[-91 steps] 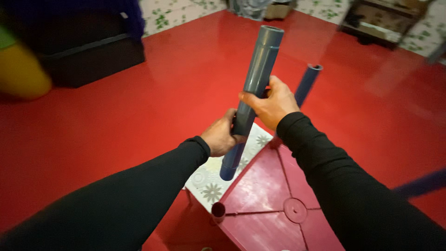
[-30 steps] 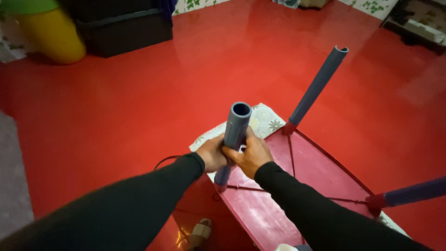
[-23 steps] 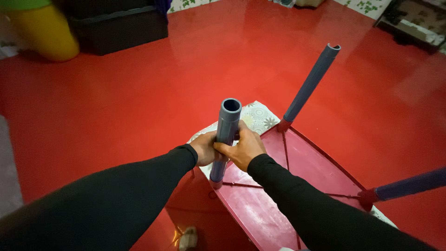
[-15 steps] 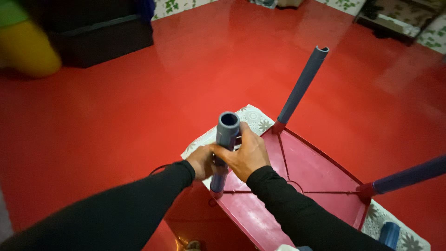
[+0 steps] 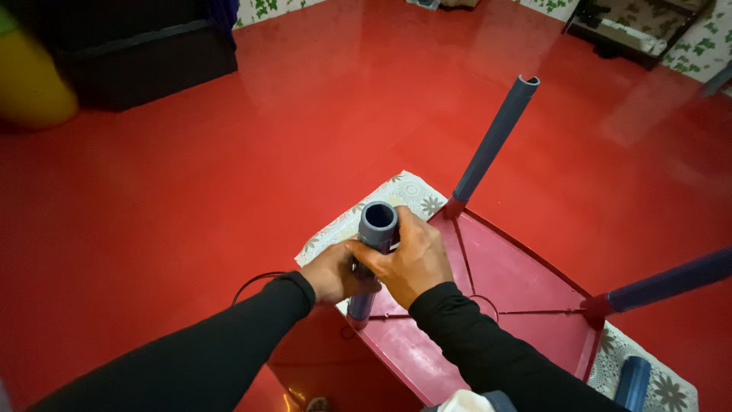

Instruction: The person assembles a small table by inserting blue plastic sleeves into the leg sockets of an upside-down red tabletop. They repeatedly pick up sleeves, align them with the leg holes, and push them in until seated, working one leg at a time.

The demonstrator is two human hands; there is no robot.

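Glossy red floor (image 5: 152, 214) w/ a patterned mat (image 5: 408, 191) under an upturned red plastic table (image 5: 503, 282); dark cabinet (image 5: 145, 46) at the back. Grey tube leg (image 5: 371, 259) stands nearly upright at the table's near corner, both hands on it: left hand (image 5: 332, 271) wraps the lower part, right hand (image 5: 408, 255) curls fingers round just below the open top. Two other legs already sit in corner sockets: one far (image 5: 494, 137), one right (image 5: 671, 281). Leg looks like hollow, stiff, light plastic pipe, smooth so prob. slippery; best gripped mid-length, both hands close.
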